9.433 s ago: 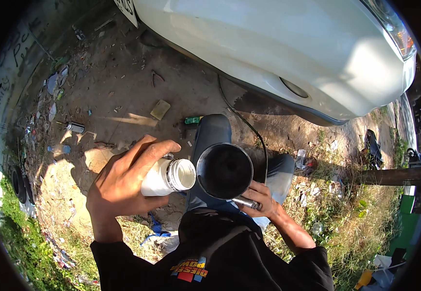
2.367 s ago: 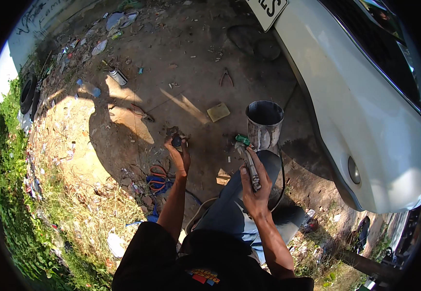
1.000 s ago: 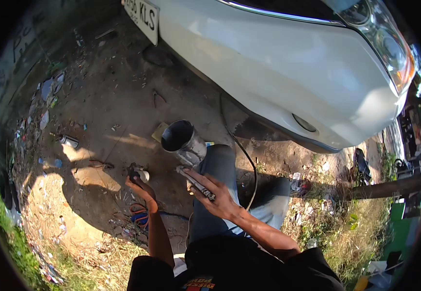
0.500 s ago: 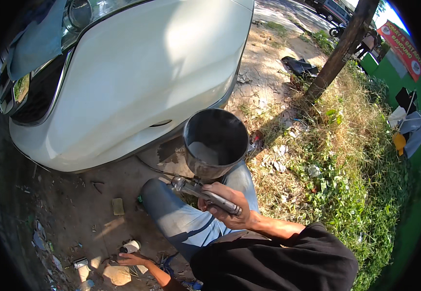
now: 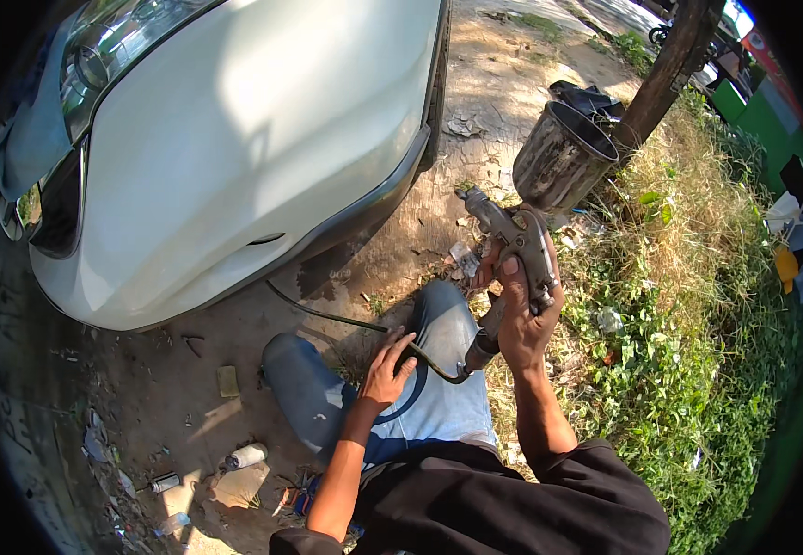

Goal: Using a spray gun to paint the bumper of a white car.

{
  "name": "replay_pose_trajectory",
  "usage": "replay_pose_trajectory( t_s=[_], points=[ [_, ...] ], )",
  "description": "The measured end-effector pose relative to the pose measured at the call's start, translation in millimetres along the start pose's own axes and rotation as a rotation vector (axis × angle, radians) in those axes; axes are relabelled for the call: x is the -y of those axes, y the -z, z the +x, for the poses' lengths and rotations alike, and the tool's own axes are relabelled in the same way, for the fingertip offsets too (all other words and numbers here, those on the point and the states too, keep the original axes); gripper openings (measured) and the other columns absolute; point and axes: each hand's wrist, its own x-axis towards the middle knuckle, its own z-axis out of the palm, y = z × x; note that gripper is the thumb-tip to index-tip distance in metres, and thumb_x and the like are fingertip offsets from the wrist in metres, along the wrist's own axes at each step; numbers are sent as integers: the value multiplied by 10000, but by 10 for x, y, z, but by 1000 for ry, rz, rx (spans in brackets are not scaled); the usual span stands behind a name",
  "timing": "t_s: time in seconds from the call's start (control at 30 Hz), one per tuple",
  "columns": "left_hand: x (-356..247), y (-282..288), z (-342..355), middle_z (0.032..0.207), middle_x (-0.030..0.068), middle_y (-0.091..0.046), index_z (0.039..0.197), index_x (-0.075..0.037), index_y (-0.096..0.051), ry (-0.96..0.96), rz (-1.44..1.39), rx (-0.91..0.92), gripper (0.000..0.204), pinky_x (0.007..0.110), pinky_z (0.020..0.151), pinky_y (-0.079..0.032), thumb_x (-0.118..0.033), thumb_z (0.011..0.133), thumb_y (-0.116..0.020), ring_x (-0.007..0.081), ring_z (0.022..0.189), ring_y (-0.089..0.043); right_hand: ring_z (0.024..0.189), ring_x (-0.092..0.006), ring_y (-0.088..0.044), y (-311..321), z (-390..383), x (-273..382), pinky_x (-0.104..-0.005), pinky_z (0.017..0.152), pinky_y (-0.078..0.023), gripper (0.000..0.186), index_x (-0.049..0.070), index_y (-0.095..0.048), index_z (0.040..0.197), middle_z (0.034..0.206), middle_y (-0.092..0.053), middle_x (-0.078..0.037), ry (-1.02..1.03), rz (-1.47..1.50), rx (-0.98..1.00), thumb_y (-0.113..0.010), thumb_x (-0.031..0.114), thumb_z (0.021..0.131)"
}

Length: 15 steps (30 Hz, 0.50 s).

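Note:
A metal spray gun (image 5: 492, 218) with a dark, paint-stained cup (image 5: 554, 166) is gripped in my right hand (image 5: 523, 324), raised over the right side of my lap. The cup leans to the right, and its inside is mostly hidden. From the gun's handle a dark thin hose (image 5: 341, 320) runs left toward the underside of the car. My left hand (image 5: 386, 372) lies at this hose above my lap, fingers stretched out and apart, touching or nearly touching it. A white car bumper (image 5: 263, 176) stands in front of me.
On the ground at the left lie a small white bottle (image 5: 247, 455), a can (image 5: 165, 482), a yellowish block (image 5: 226, 381) and litter. A wooden post (image 5: 665, 79) rises at the far right above grass and weeds (image 5: 632, 398). Blue cloth or paper (image 5: 31, 139) covers part of the car's front.
My right hand has lifted the spray gun up and right, away from the bumper, tilting its cup. My left hand has left the ground by the bottle and come to the hose.

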Motion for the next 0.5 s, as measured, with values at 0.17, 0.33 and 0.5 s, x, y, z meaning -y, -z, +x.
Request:
replay_pose_trajectory(
  t_s=[0.17, 0.33, 0.5],
  points=[
    [263, -363, 173, 1575, 127, -502, 1498, -169, -558, 18, 240, 273, 468, 582, 1252, -256, -398, 1090, -556, 387, 1502, -412, 791, -106, -593, 43, 242, -1, -267, 732, -518, 529, -43, -441, 1557, 951, -665, -63, 0, -50, -34, -609, 142, 1091],
    [333, -318, 154, 1359, 115, -615, 1323, -129, -626, -15, 204, 241, 367, 594, 1207, -307, -360, 1038, -628, 389, 1320, -551, 808, -98, -595, -58, 285, -25, -268, 733, -522, 528, -11, -468, 1557, 967, -681, -47, -54, -65, -1, -631, 146, 1081],
    [459, -297, -4, 1223, 158, -620, 1212, -80, -621, -78, 206, 139, 312, 489, 1030, -459, -256, 973, -719, 402, 1173, -587, 804, -89, -608, -280, 200, -51, -257, 741, -521, 524, 25, -513, 1545, 1016, -713, -49, -98, -106, 93, -665, 140, 1058]
  ],
)
